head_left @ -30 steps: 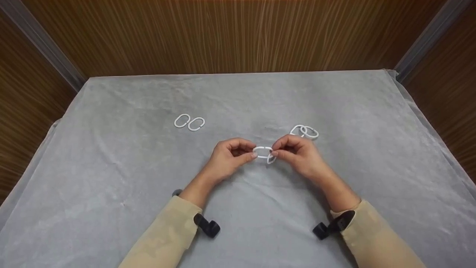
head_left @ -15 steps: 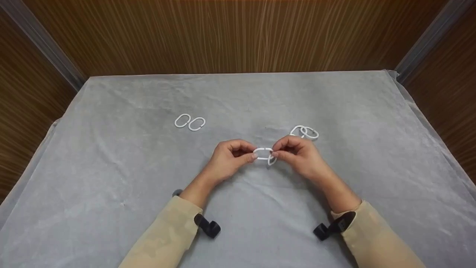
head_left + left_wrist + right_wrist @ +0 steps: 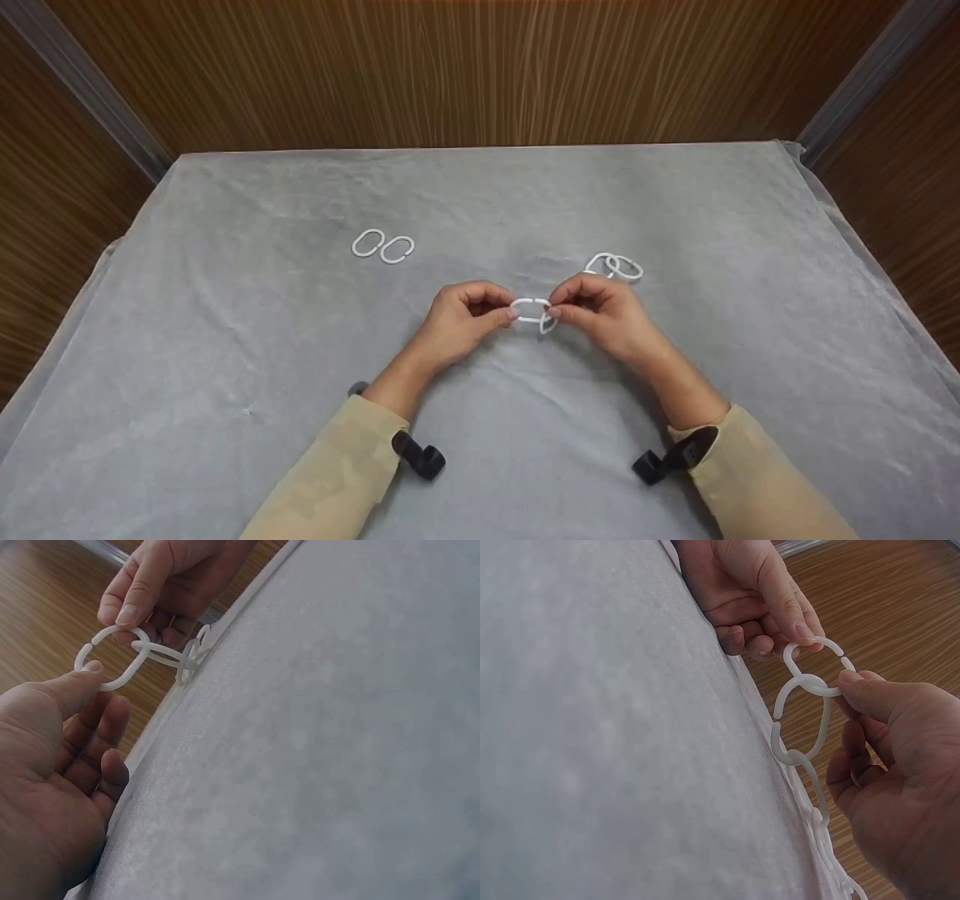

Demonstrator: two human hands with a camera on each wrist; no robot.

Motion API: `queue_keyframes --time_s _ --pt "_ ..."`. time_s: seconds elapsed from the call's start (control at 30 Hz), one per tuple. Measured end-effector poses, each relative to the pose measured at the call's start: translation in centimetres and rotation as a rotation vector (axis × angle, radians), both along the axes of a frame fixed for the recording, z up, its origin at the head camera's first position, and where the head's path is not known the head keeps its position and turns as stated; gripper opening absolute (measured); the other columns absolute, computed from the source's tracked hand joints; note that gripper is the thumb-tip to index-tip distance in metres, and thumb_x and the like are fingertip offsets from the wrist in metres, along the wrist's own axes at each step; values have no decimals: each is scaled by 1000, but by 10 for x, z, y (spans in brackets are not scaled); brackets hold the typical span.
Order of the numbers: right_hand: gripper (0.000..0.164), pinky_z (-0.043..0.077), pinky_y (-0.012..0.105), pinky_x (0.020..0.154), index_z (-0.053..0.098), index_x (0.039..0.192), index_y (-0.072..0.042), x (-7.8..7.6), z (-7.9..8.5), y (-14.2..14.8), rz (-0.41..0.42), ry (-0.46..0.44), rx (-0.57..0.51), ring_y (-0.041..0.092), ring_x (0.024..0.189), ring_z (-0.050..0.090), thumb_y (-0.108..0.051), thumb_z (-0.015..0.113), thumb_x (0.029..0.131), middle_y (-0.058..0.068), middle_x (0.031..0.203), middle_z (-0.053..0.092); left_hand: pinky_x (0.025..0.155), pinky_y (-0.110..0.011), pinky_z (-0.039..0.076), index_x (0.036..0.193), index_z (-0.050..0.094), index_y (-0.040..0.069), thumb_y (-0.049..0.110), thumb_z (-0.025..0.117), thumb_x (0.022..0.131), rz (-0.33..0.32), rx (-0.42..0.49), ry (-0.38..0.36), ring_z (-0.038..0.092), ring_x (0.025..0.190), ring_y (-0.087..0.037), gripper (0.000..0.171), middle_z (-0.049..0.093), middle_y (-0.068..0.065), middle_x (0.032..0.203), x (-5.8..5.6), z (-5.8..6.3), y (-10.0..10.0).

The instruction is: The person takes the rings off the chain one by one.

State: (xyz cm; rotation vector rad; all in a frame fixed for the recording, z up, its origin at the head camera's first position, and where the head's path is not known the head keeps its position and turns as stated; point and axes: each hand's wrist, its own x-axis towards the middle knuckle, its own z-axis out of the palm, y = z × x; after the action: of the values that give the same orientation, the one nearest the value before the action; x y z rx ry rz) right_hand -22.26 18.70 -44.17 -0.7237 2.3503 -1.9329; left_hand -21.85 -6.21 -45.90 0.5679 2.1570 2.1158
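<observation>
An oval white plastic C-shaped ring (image 3: 529, 320) is stretched between both hands, over the grey cloth. Thumb and fingers of my left hand (image 3: 466, 319) pinch its left end. My right hand (image 3: 607, 311) pinches the opposite end the same way. In the left wrist view the narrow gap in this ring (image 3: 116, 684) shows. A second white ring (image 3: 780, 699) is looped through it and hangs below, near my right fingertips. From that one more linked rings (image 3: 821, 802) trail down in a chain. Beyond my right hand, two interlocked rings (image 3: 627, 274) lie on the cloth, partly hidden by the fingers.
Two loose white rings (image 3: 397, 238) lie side by side on the cloth, farther back on the left. Grey cloth (image 3: 247, 300) covers the whole table. Wood-grain panels (image 3: 480, 75) stand behind it and at both sides.
Almost nothing differs. The held ring and both hands sit very slightly lower in the head view than one second ago; the grips are the same.
</observation>
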Motion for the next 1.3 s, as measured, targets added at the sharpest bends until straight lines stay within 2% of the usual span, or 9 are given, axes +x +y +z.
queue_keyframes --time_s 0.3,0.57,0.73,0.93,1.3 --pt "11 56 21 73 72 99 10 0 -1 1 19 4 -6 10 81 67 12 78 89 5 91 72 67 -23 52 101 78 -3 4 82 93 5 -1 -6 66 74 -14 12 74 -3 84 0 0 0" --pt "15 56 22 74 73 105 9 -3 -1 5 28 -3 -10 12 82 67 7 78 92 15 97 73 66 -23 50 100 78 -2 7 83 93 27 -9 -7 65 74 -14 12 73 -4 83 0 0 0" --pt "14 58 24 75 72 109 11 -5 -2 8 11 -7 -33 13 83 70 9 74 95 16 99 74 67 -23 51 101 78 -4 6 82 93 26 5 -5 66 73 -14 13 73 -4 82 0 0 0" --pt "15 55 23 75 75 108 5 -6 -4 9 -51 10 53 17 83 67 8 76 93 15 99 75 66 -23 50 101 77 -5 5 82 93 20 6 3 65 73 -13 14 72 -3 81 -1 -1 0" --pt "19 52 24 81 78 107 -1 -7 -5 11 -80 62 182 19 90 67 5 81 90 10 102 76 66 -23 50 100 78 -3 4 81 93 24 -7 -5 65 72 -13 10 71 -2 80 0 0 0"
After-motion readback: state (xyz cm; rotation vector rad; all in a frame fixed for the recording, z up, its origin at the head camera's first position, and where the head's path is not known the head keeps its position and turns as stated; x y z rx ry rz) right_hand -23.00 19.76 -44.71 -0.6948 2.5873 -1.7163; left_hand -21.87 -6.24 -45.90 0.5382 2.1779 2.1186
